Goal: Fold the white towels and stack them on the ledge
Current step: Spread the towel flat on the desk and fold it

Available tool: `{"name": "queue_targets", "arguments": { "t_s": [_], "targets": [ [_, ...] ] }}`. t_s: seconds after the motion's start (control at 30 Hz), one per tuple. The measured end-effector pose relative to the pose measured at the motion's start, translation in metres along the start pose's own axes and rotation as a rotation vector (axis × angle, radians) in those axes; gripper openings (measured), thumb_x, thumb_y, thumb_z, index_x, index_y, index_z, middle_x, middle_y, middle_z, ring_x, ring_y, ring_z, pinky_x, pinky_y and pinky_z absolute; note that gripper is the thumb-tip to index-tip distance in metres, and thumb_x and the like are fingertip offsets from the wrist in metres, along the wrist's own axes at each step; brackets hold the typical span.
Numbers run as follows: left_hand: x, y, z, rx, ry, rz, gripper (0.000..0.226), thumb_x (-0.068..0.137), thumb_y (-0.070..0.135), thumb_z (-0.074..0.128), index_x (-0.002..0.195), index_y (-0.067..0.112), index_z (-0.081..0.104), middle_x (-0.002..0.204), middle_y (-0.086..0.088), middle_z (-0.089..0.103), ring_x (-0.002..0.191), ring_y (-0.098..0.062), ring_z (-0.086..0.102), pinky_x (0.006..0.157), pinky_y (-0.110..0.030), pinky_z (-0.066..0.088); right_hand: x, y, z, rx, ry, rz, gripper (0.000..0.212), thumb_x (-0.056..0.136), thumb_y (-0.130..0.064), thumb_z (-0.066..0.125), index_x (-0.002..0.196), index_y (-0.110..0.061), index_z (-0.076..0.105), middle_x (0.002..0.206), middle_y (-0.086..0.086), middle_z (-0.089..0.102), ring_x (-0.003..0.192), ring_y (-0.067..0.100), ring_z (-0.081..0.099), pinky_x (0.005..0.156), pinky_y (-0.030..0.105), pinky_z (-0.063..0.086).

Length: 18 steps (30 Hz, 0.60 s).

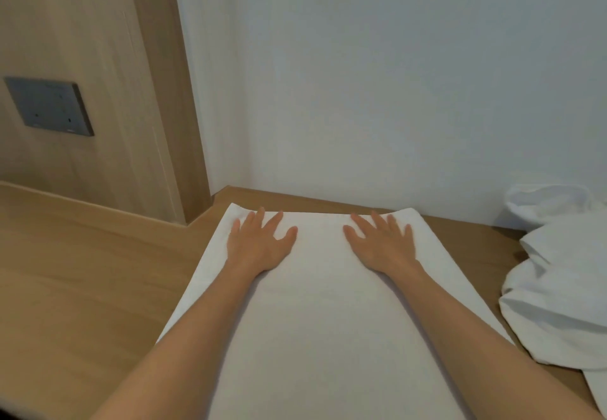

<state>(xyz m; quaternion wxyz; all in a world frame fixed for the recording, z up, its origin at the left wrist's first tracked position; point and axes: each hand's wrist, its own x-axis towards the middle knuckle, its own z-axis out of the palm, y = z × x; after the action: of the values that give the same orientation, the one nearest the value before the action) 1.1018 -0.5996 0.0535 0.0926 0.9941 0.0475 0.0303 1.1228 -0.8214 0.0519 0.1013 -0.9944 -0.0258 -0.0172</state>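
A long white towel [320,304] lies flat on the wooden ledge [82,288], running from the near edge of the view to just short of the wall. My left hand [259,243] rests palm down on its far left part, fingers spread. My right hand [382,243] lies palm down on its far right part, fingers spread too. Neither hand grips the cloth. A heap of crumpled white towels [558,288] sits on the ledge to the right, apart from the flat towel.
A white wall [377,91] rises right behind the towel's far edge. A wooden panel [98,58] with a grey switch plate [49,105] stands at the left, its corner jutting onto the ledge. Bare wood stretches to the left of the towel.
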Motion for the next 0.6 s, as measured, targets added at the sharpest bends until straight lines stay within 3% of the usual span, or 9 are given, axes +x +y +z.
{"name": "queue_targets", "arguments": {
  "t_s": [0.2, 0.37, 0.47, 0.6],
  "targets": [
    [-0.005, -0.019, -0.008, -0.002, 0.026, -0.073, 0.069, 0.094, 0.062, 0.015, 0.152, 0.025, 0.013, 0.160, -0.005, 0.001, 0.147, -0.020, -0.004, 0.118, -0.040, -0.005, -0.003, 0.050, -0.016, 0.000, 0.032, 0.190, 0.060, 0.096, -0.057, 0.015, 0.151, -0.032, 0.015, 0.160, 0.001, 0.005, 0.146, 0.029, 0.002, 0.117, 0.049, -0.001],
    [-0.025, 0.003, -0.019, 0.112, -0.089, -0.150, 0.061, 0.101, 0.043, 0.008, 0.152, 0.010, -0.003, 0.159, -0.013, -0.009, 0.147, -0.025, -0.008, 0.117, -0.043, -0.008, -0.028, 0.017, -0.022, -0.223, 0.216, 0.132, 0.054, 0.101, -0.028, 0.024, 0.151, -0.009, 0.017, 0.160, 0.009, 0.001, 0.147, 0.028, -0.004, 0.118, 0.045, -0.002],
    [-0.049, 0.038, -0.019, 0.089, -0.089, -0.068, 0.059, 0.103, 0.034, 0.012, 0.150, 0.005, -0.008, 0.159, -0.010, -0.012, 0.147, -0.023, -0.009, 0.117, -0.043, -0.007, -0.048, -0.034, -0.021, -0.051, 0.170, -0.047, 0.052, 0.100, -0.018, 0.029, 0.150, -0.007, 0.017, 0.160, 0.010, 0.002, 0.147, 0.026, -0.002, 0.117, 0.044, -0.003],
    [-0.092, 0.062, -0.003, -0.014, -0.058, -0.014, 0.056, 0.103, 0.030, 0.015, 0.151, 0.007, -0.003, 0.160, -0.006, -0.007, 0.147, -0.020, -0.007, 0.118, -0.041, -0.005, -0.085, -0.069, -0.015, 0.218, -0.040, -0.077, 0.052, 0.101, -0.022, 0.027, 0.149, -0.008, 0.018, 0.159, 0.008, 0.008, 0.147, 0.025, 0.002, 0.118, 0.043, 0.001]
  ]
}}
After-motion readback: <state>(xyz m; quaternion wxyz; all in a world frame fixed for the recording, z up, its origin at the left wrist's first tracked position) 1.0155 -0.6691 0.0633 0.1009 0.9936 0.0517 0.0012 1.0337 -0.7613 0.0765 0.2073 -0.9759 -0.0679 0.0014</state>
